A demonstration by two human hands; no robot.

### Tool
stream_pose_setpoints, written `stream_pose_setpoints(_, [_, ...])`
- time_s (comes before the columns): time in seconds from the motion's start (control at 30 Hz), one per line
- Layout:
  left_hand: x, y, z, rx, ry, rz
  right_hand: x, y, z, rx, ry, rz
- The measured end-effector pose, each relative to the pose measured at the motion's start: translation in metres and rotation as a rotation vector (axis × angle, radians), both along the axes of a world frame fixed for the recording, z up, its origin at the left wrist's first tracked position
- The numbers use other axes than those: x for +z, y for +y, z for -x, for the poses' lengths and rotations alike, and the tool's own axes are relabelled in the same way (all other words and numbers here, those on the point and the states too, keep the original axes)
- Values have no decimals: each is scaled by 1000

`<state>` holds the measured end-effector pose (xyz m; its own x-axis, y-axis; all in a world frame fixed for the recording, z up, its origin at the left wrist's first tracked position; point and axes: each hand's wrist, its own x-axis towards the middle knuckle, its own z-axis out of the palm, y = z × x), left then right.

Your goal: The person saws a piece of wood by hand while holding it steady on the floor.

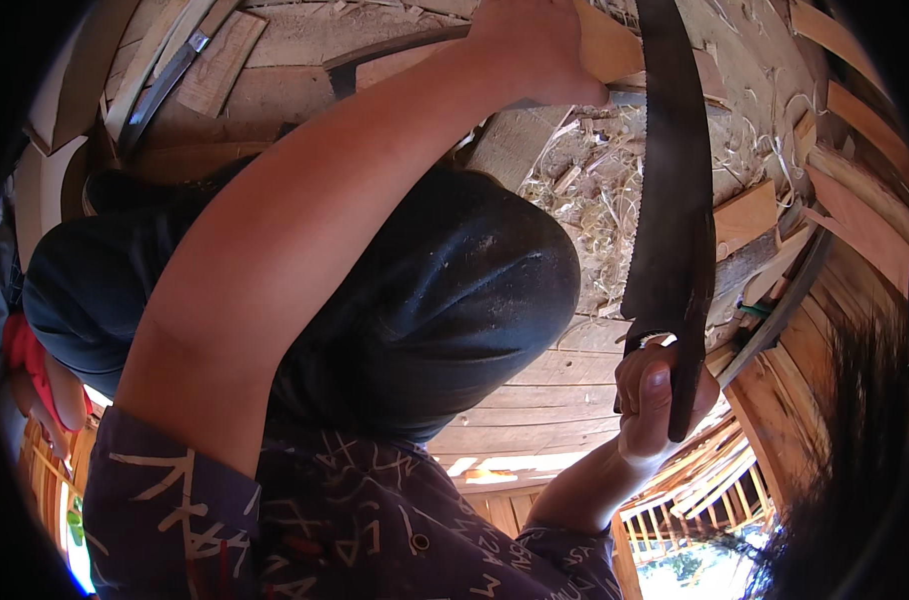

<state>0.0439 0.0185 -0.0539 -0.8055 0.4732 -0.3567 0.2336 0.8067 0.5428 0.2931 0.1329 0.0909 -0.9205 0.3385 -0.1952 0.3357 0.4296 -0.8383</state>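
Observation:
My right hand [660, 398] is closed round the handle of a handsaw [675, 190]. The long dark blade points away from me, its toothed edge to the left, and its far end runs past the upper edge. At the top, my left hand [535, 50] presses on a light piece of wood [612, 45], its thumb side near the blade. The fingers of that hand are mostly hidden or cut off by the upper edge. Whether the teeth touch the wood cannot be made out. My bent knee [475, 280] in dark trousers is below my left forearm.
Wood shavings [595, 200] and offcuts litter the plank floor [535, 400]. A knife with a dark blade [165, 90] lies at the upper left beside wooden strips. Boards [865, 220] line the right side. Another person's hand [50, 425] shows at the far left.

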Motion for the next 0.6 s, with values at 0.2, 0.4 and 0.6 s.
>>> stream_pose_setpoints(0.2, [7,1,-13,-137,78,8,19,-4,-19,-104,-56,66])
stream_pose_setpoints(0.4, [-3,2,-9,-32,23,-55,22,7,-67,-105,-31,101])
stream_pose_setpoints(0.6, [22,-5,9,-45,-245,7,12,9,-17,-175,-161,59])
